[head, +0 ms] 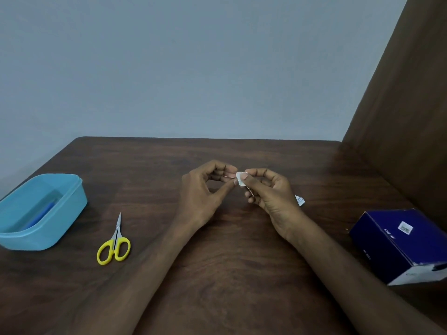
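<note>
Far out to the left of the left hand stands a light blue tub [60, 228]. Its left side runs off the edge of the view, and a darker blue thing lying inside it is too blurred to name. Between the tub and the left forearm lie small yellow-handled scissors [113, 243], blades closed and pointing away from the person.

Both hands are raised over the middle of the dark wooden table [145, 165], fingertips meeting. The left hand [205, 189] has its fingers and thumb curled in, pinching a thin wire [228, 177] right beside a small white piece [240, 178]. The right hand [268, 192] pinches that white piece between thumb and forefinger. A further bit of the wire shows below the piece, against the right palm. What the piece is made of cannot be told.

Just behind the right hand a printed paper scrap [300, 200] pokes out, mostly hidden by the hand. Well to the right of the right forearm sits a dark blue box [399, 245], cut off at the edge of the view, its label too small to read.
</note>
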`<state>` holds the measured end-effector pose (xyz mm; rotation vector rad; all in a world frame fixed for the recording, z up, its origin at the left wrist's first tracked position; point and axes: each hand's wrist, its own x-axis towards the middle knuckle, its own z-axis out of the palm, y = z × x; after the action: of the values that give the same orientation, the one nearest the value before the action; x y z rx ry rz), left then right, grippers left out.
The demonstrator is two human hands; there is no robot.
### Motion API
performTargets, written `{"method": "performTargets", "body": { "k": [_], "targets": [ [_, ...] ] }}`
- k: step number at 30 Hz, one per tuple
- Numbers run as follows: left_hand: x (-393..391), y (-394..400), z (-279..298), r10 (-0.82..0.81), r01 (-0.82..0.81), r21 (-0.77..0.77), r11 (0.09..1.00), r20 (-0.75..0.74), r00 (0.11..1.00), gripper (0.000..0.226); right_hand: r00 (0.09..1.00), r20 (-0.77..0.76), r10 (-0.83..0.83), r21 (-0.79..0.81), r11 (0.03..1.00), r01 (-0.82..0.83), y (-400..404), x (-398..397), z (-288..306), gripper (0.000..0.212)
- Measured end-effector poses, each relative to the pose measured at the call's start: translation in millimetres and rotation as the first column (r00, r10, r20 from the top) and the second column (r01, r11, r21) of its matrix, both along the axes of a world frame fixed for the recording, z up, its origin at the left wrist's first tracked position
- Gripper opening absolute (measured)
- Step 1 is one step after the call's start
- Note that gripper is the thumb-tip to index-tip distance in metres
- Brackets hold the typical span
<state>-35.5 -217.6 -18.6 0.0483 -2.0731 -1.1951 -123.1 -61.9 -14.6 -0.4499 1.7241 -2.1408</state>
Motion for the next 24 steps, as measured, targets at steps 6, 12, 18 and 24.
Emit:
{"method": "performTargets", "body": {
  "k": [6,12,18,24],
  "targets": [
    [-3.1,-3.0,-1.7,0.06,-0.061,0.055,0.997,0.027,0.998,0.018,0.998,-0.004,0.057,-0.009,0.998,-0.057,3.7,-1.3,0.1,0.023],
    [-2.6,-2.6,-2.0,0.062,-0.064,0.032,0.997,0.073,0.995,0.019,0.999,-0.01,0.043,-0.015,0.999,-0.044,4.8,-1.0,-0.3,0.031],
    [0.3,-0.1,-0.2,0.03,-0.025,-0.069,0.997,0.071,0.997,0.018,0.998,-0.05,0.037,-0.004,0.999,-0.037,2.8,-0.1,-0.9,0.025],
    [0.3,-3.2,-0.5,0.084,-0.081,-0.063,0.995,0.044,0.995,0.02,0.989,-0.034,0.144,-0.015,0.989,-0.144,7.0,0.7,-0.7,0.038]
  ]
}}
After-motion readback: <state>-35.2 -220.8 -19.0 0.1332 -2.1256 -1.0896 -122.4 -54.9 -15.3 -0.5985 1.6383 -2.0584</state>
